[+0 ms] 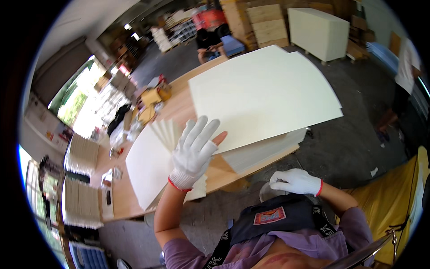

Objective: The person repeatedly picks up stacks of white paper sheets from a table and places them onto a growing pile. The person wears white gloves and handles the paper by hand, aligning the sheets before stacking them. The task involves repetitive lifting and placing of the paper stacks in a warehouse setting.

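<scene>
Daylight glares through the left-hand opening (75, 97) — the floor (342, 83) dimmer, fisheye distortion bending shapes toward the rim.

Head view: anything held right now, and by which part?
Left hand: nothing held; fingers extended, no white sheet gripped. Right hand: fingers curled, no held thing visible, but the palm is hidden, so can't tell.

The head-worn fisheye view looks down and forward over the nearby wooden table (221, 174).
</scene>
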Demonstrator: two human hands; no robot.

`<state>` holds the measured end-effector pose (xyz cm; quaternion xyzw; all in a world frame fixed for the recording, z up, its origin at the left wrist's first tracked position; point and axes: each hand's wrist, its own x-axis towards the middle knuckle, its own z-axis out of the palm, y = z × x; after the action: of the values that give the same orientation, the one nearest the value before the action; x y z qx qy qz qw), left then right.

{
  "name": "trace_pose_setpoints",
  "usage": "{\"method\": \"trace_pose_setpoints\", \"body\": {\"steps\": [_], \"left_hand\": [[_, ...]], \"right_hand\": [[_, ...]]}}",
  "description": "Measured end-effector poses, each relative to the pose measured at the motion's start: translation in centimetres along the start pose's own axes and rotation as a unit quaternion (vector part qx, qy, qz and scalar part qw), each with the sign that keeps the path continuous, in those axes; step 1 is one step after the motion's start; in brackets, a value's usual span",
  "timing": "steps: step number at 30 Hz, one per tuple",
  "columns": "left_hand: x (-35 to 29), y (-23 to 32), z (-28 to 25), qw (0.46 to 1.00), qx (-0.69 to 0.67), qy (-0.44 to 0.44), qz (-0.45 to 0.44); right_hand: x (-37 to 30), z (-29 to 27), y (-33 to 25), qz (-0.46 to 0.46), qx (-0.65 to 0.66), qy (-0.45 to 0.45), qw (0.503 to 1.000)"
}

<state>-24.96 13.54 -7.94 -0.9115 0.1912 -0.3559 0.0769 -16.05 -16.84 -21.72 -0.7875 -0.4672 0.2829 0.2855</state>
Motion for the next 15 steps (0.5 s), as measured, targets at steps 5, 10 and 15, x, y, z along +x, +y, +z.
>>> {"method": "trace_pose_setpoints", "body": {"steps": [5,10,15], "left_hand": [[2.7,0.6,-0.7,0.996,-0.069,-0.046,-0.032],[2.8,0.5,-1.4,0.998,-0.062,-0.021,-0.002],[1.1,-0.3,-1.3,0.996,-0.067,0.016,0.061]], "right_hand": [[-3.8,-1.3,2.2,0.03,0.058,0.14,0.988],[-6.9,-10.0,11.6,0.079,0.436,0.389,0.808],[-6.2,-19.0,10.3,0.044,0.584,0.283,0.76]]}}
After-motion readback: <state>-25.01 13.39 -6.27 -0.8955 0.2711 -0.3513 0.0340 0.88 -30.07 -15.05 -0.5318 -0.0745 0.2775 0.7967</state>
